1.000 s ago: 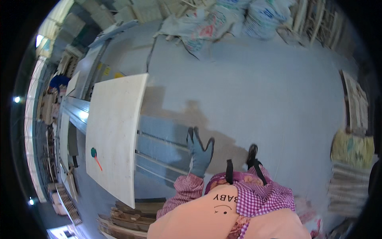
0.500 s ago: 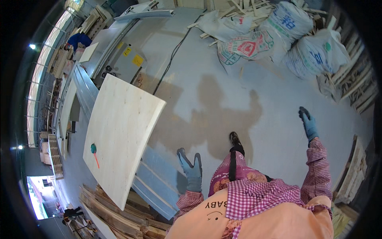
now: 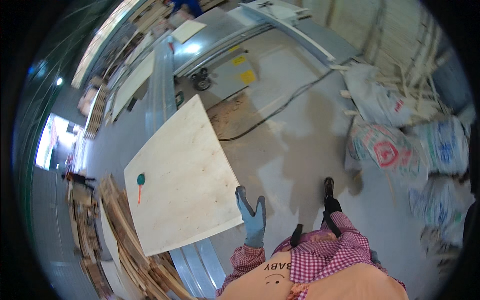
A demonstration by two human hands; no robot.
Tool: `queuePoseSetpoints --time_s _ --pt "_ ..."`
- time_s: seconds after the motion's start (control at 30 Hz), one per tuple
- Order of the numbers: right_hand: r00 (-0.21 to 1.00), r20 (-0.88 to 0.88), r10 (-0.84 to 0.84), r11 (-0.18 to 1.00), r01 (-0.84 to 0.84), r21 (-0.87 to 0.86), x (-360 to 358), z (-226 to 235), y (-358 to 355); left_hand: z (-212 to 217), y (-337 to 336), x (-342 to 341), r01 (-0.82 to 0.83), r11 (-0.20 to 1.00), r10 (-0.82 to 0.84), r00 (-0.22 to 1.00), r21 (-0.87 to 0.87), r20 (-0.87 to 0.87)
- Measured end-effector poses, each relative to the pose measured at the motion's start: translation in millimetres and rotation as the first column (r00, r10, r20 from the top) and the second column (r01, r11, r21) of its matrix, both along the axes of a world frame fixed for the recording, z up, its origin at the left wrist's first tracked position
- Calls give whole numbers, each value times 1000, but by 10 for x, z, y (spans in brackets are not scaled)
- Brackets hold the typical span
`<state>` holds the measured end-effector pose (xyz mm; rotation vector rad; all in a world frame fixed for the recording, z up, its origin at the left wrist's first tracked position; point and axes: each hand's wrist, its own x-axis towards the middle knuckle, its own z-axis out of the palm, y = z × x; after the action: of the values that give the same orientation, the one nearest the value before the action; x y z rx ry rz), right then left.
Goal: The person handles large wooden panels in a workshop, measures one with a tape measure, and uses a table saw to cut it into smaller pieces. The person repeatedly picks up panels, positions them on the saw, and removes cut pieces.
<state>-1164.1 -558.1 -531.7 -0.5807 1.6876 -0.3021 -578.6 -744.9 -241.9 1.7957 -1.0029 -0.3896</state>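
Note:
My left hand, in a blue glove with dark fingertips, is at the right edge of a pale plywood board. Its thumb and fingers are spread and hold nothing. The fingertips overlap the board's edge in the picture; whether they touch it I cannot tell. On the board's left part lies a small round green object with an orange strip hanging from it. Of my right hand only a bluish bit of glove seems to show beside my checked apron; its fingers are hidden.
Metal sheets and rough timber lie below the board. A dark cable crosses the floor beyond it. Filled sacks and scrap wood stand at the right. A machine with wheels and a person in blue are farther off.
My view has turned left, so the sacks now sit lower at the right. The left hand has come up to the board's edge. My right hand has dropped from outstretched to beside my body.

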Motion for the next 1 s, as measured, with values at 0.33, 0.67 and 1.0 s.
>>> queuePoseSetpoints --time_s 0.33,0.67,1.0 --pt "560 -466 685 218 -768 -603 3095 1670 -6224 32 -1625 476 -328 944 325 941 -18 -92" --pt "572 -168 803 281 -612 -740 6107 2317 -8465 -110 -3609 2125 -434 901 405 836 5 -370" --pt "836 -64 545 432 -346 -833 7401 2010 -10918 35 -6159 4254 -139 990 138 989 10 54"
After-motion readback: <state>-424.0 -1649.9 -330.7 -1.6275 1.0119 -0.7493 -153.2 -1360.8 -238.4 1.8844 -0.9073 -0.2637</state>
